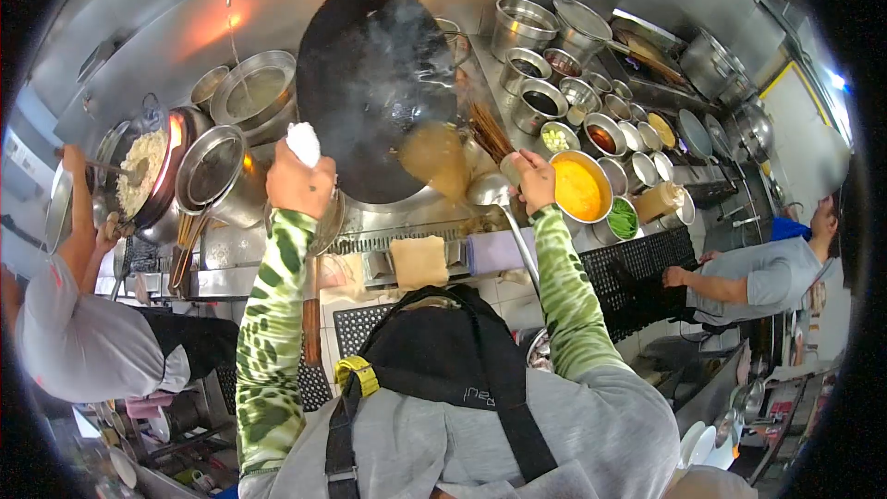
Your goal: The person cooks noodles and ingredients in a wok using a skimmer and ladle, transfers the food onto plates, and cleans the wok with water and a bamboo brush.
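Observation:
My left hand (300,187) is closed round a folded white cloth (303,143) at the left edge of a big black wok (360,83). Whether a wok handle lies under the cloth is hidden. The wok stands steeply tilted and steams, and brownish liquid (432,159) spills over its lower right side. In my right hand (534,180) is a bamboo wok brush (490,133), bristles pointing toward the wok. A metal ladle (490,189) sits just left of that hand, its long handle slanting down beside my forearm; I cannot tell whether my fingers touch it.
Right of the wok stand a bowl of beaten egg (580,187), a pot of chopped greens (623,219) and several sauce pots. A strainer (211,166) rests at left. One co-worker (102,323) stirs rice (143,166); another person (767,277) stands at right.

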The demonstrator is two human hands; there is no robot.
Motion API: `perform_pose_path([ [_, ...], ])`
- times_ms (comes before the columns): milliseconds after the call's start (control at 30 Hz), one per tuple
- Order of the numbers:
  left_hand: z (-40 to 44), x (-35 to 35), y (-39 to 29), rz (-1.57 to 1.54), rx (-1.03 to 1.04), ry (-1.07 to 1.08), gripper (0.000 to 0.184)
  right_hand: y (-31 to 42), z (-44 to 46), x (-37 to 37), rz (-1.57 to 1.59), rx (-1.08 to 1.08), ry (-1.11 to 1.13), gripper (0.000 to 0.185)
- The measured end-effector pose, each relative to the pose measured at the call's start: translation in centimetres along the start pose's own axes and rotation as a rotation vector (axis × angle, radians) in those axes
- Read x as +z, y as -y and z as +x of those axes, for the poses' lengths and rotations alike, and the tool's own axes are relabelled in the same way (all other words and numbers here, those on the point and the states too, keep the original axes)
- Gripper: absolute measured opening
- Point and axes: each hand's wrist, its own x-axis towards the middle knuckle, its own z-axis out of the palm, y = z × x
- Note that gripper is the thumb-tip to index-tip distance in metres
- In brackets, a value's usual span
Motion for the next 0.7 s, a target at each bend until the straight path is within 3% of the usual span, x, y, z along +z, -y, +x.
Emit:
perform_pose_path([
  [133, -4.1, -0.3, 0.7, -0.027, 0.152, -0.014, 0.065, -1.6, 1.0, 4.0, 0.091, 0.053, -0.038, 0.047],
  [200, -6.5, -0.7, 1.9, -0.046, 0.29, -0.028, 0.069, -3.8, 0.3, 6.1, 0.124, -0.031, -0.135, 0.043],
  [300, -7.5, -0.3, 3.0, -0.048, 0.373, -0.082, 0.067, -2.4, -1.1, 6.7, 0.188, 0.054, -0.078, 0.037],
  [433, -3.1, -0.8, 1.4, -0.067, -0.002, 0.043, 0.051, -1.1, 1.0, 3.9, 0.194, 0.101, 0.018, 0.027],
  [533, 0.3, 0.3, 5.3, -0.229, 0.072, 0.018, 0.034, -1.6, -0.7, -0.3, 0.367, 0.218, 0.042, 0.028],
  [600, 0.5, 2.3, 9.5, -0.462, -0.157, 0.068, 0.027, -5.3, -3.3, -3.3, 0.52, 0.197, 0.166, 0.035],
  [700, -1.3, 5.8, 9.3, -0.778, -0.645, 0.049, 0.018, -7.3, -7.9, -4.3, 0.389, 0.373, 0.174, 0.04],
])
